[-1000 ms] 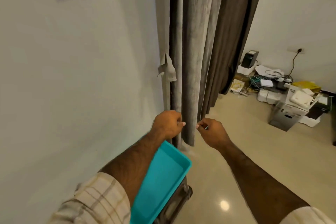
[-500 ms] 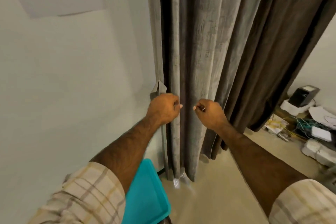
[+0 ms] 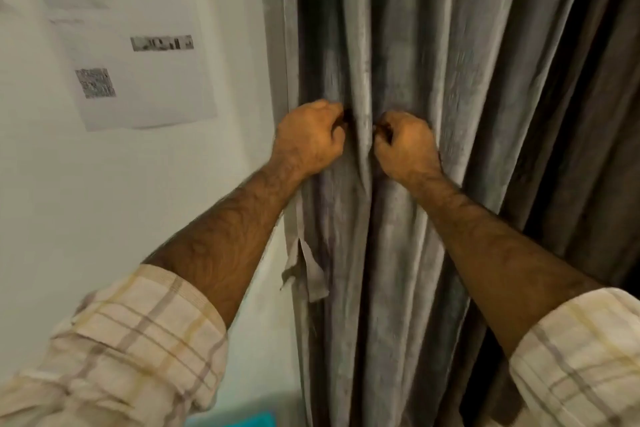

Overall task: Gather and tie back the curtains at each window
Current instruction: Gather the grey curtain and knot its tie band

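A grey pleated curtain [image 3: 433, 45] hangs in deep folds down the middle and right of the head view. My left hand [image 3: 310, 139] grips a fold near the curtain's left edge, fingers curled into the cloth. Just to its right, my right hand [image 3: 403, 147] grips a neighbouring fold, with one raised pleat standing between the two fists. A loose torn flap of lining [image 3: 308, 270] dangles from the left hem below my left forearm. The fingertips of both hands are buried in the fabric.
A white wall [image 3: 138, 201] runs along the left, with a printed paper sheet [image 3: 131, 45] stuck on it. A corner of a teal tray [image 3: 239, 421] shows at the bottom edge. Darker curtain folds [image 3: 588, 114] fill the right side.
Both hands rose up the curtain and closed on its folds. The view came closer and higher, so the floor, the clutter at right and most of the teal tray left the frame.
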Motion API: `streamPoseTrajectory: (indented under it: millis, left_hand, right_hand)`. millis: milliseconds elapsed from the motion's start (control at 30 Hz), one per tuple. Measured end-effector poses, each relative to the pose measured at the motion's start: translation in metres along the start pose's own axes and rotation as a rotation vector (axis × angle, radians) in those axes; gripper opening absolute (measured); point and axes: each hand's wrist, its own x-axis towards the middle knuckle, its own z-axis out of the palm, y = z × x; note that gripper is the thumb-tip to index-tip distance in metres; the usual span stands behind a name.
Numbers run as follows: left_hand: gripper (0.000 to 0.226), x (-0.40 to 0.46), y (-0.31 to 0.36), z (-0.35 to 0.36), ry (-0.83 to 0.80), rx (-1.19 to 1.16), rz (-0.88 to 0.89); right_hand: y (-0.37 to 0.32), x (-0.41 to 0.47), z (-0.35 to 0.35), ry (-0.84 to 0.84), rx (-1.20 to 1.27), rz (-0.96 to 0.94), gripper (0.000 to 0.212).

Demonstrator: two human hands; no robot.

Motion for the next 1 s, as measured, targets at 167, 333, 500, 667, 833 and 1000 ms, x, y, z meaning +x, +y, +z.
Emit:
streamPoseTrajectory:
  millis: [167,333,500,667,833,1000]
  left_hand:
    - [0.022,0.094,-0.001,-0.039,0.060,0.147,0.048]
    - [0.018,0.172,0.010,-0.081,0.148,0.280,0.070]
    - [0.027,0.233,0.014,-0.128,0.393,0.553,0.232]
    - [0.080,0.266,0.021,-0.186,0.728,0.600,0.016]
    - [0.067,0.283,0.025,-0.247,0.724,0.194,-0.407]
    - [0.016,0.292,0.035,-0.294,0.691,-0.091,-0.450]
  right_hand:
    - [-0.020,0.097,-0.026,0.148,0.069,-0.086,0.030]
    - [-0.041,0.170,-0.053,0.218,0.068,-0.209,0.021]
    - [-0.064,0.232,-0.090,0.338,-0.036,-0.459,0.018]
    - [-0.086,0.274,-0.141,0.684,-0.205,-0.572,0.019]
    - [-0.111,0.309,-0.179,0.764,0.021,-0.420,0.058]
    - [-0.145,0.340,-0.206,0.513,0.347,-0.373,0.065]
